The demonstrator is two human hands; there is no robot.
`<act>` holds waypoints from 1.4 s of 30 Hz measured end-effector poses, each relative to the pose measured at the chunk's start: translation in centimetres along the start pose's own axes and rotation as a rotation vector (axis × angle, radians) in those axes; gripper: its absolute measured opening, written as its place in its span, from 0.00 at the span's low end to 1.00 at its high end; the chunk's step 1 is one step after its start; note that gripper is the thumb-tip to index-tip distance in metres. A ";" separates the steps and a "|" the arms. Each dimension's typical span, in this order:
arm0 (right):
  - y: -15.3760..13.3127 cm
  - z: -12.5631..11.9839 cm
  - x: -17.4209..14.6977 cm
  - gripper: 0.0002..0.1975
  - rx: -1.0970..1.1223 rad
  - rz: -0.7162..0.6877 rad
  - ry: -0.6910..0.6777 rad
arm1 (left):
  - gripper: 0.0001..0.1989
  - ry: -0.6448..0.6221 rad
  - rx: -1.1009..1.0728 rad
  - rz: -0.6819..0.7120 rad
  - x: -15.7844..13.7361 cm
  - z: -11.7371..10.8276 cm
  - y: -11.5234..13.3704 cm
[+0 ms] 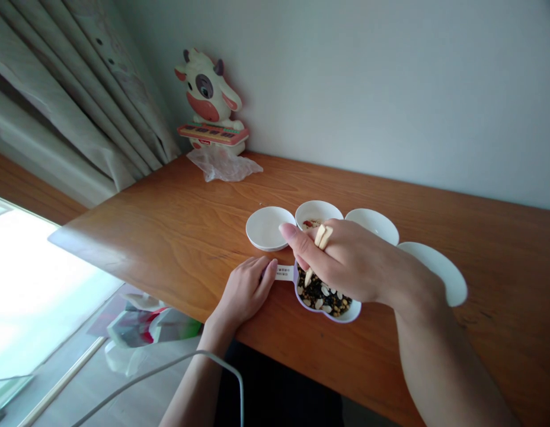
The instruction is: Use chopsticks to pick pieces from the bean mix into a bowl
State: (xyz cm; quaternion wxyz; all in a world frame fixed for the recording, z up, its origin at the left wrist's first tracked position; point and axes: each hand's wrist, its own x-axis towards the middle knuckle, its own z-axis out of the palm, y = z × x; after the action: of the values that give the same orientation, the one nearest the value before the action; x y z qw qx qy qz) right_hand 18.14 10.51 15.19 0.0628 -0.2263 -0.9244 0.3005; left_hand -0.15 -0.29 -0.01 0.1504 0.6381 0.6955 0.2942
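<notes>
My left hand [248, 286] is closed around the handle of a white bowl with a purple rim [356, 312]; a printed label sits on the handle. Dark seeds, yellowish grains and pale flat pieces fill much of this bowl. Above it, my right hand [346, 255] grips a pair of wooden chopsticks [320, 237], whose tips point down into the mix. Just behind stand a white bowl [270, 228] and a second white bowl [318, 209] with some reddish bits inside. My right hand and wrist partly cover the second bowl and the mix.
Two more white bowls, one behind my right hand [373, 224] and one beside my wrist [439, 270], continue the row. A cow-shaped toy keyboard [213, 107] and a crumpled plastic bag [224, 165] are at the back. A grey cable [204, 353] crosses below my left arm.
</notes>
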 end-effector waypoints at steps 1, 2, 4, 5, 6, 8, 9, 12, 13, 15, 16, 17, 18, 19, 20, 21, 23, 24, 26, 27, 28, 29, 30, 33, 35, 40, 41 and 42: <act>0.0 0.0 -0.1 0.35 -0.004 0.000 -0.002 | 0.18 0.000 0.000 -0.001 0.0 0.0 0.0; 0.0 -0.1 -0.1 0.35 -0.011 0.003 -0.001 | 0.18 0.001 0.000 -0.001 0.0 0.0 0.0; 0.1 -0.2 -0.2 0.36 -0.030 0.019 0.016 | 0.18 0.007 0.002 0.000 0.0 0.0 0.0; 0.1 -0.2 -0.3 0.36 -0.040 0.029 0.028 | 0.18 0.012 0.003 0.000 0.0 0.1 0.0; 0.2 -0.2 -0.4 0.36 -0.048 0.039 0.039 | 0.18 0.015 0.003 -0.001 0.0 0.1 0.0; 0.3 -0.3 -0.4 0.36 -0.057 0.056 0.058 | 0.18 0.018 0.005 -0.002 0.1 0.1 0.0; 0.3 -0.3 -0.4 0.36 -0.058 0.065 0.067 | 0.18 0.016 0.006 -0.002 0.1 0.1 0.0; 0.2 -0.3 -0.2 0.35 -0.051 0.087 0.122 | 0.18 0.015 0.013 -0.003 0.1 0.2 0.0; 0.1 -0.3 -0.1 0.35 -0.040 0.089 0.139 | 0.18 0.017 0.015 -0.005 0.1 0.2 0.0; 0.0 -0.2 0.1 0.36 -0.007 0.077 0.157 | 0.18 0.019 0.017 -0.008 0.1 0.2 -0.1; -0.1 -0.2 0.2 0.36 0.007 0.070 0.162 | 0.18 0.019 0.016 -0.008 0.1 0.2 -0.1; 0.0 -0.1 0.3 0.36 0.016 0.066 0.163 | 0.18 0.017 0.015 -0.007 0.1 0.2 -0.1; 0.0 0.0 0.3 0.36 0.016 0.066 0.164 | 0.18 0.014 0.014 -0.007 0.1 0.3 -0.1; 0.2 0.1 0.4 0.36 0.009 0.070 0.163 | 0.18 0.011 0.012 -0.006 0.1 0.3 -0.1; 0.3 0.1 0.5 0.36 -0.003 0.076 0.158 | 0.18 0.010 0.011 -0.007 0.1 0.3 0.0; 0.4 0.2 0.5 0.36 -0.016 0.083 0.148 | 0.18 0.010 0.010 -0.008 0.1 0.3 0.0; 0.5 0.3 0.7 0.36 -0.037 0.099 0.129 | 0.18 0.010 0.007 -0.008 0.1 0.3 0.0; 0.5 0.3 0.8 0.35 -0.044 0.105 0.126 | 0.18 0.013 0.006 -0.007 0.1 0.3 0.0; 0.4 0.2 0.9 0.34 -0.047 0.112 0.135 | 0.18 0.020 0.002 -0.005 0.1 0.3 0.0; 0.4 0.2 0.9 0.33 -0.044 0.109 0.143 | 0.18 0.023 0.001 -0.005 0.1 0.3 0.0; 0.3 0.1 0.9 0.33 -0.042 0.101 0.153 | 0.18 0.026 -0.001 -0.005 0.1 0.2 0.0; 0.3 0.0 0.9 0.33 -0.037 0.091 0.160 | 0.18 0.027 -0.003 -0.005 0.1 0.2 0.0; 0.3 0.0 0.9 0.33 -0.028 0.081 0.165 | 0.17 0.025 -0.004 -0.004 0.1 0.2 0.0; 0.5 -0.1 0.7 0.33 0.013 0.053 0.153 | 0.18 0.016 -0.004 -0.004 0.1 0.2 0.0; 0.7 -0.1 0.7 0.33 0.042 0.045 0.144 | 0.18 0.010 -0.003 -0.008 0.1 0.2 -0.1; 0.7 0.1 0.7 0.33 0.039 0.067 0.137 | 0.18 0.006 0.000 -0.013 0.1 0.3 -0.2; 0.7 0.1 0.8 0.34 0.032 0.073 0.133 | 0.18 0.009 0.001 -0.012 0.1 0.3 -0.2; 0.6 0.1 0.8 0.34 0.026 0.080 0.131 | 0.18 0.012 0.001 -0.011 0.1 0.3 -0.2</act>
State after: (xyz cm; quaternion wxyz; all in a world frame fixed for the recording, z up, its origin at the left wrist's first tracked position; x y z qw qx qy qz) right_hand 17.64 11.26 14.69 0.1140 -0.2813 -0.9046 0.2994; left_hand -0.13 -0.17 -0.35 0.1473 0.6327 0.6999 0.2969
